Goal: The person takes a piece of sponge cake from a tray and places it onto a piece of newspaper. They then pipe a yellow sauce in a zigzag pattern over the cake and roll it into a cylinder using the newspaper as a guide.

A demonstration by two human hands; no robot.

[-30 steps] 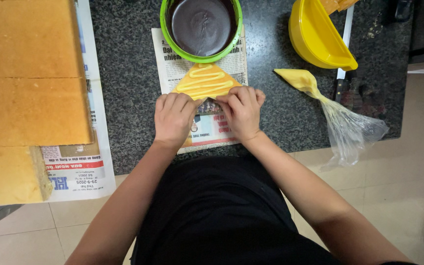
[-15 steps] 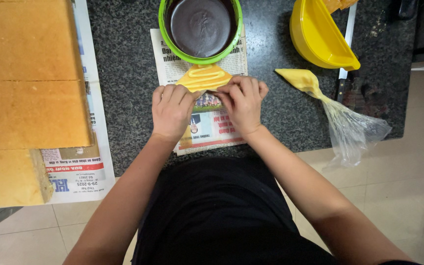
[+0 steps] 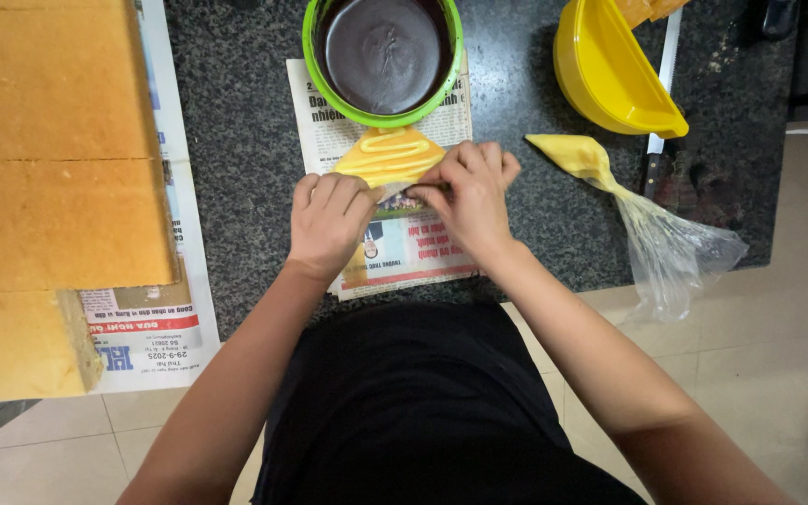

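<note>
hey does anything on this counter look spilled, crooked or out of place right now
Mostly tidy. The piping bag lies loose with its clear tail hanging past the counter edge, and the yellow bowl is tipped on its side. Both hands, left hand and right hand, pinch the yellow cake piece over newspaper. No spill shows.

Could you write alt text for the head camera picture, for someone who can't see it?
Seen from above, a left hand and right hand pinch the near edge of a yellow cake slice piped with cream, on newspaper. A green bowl of chocolate sits beyond; sponge sheets lie left, a piping bag right.
</note>
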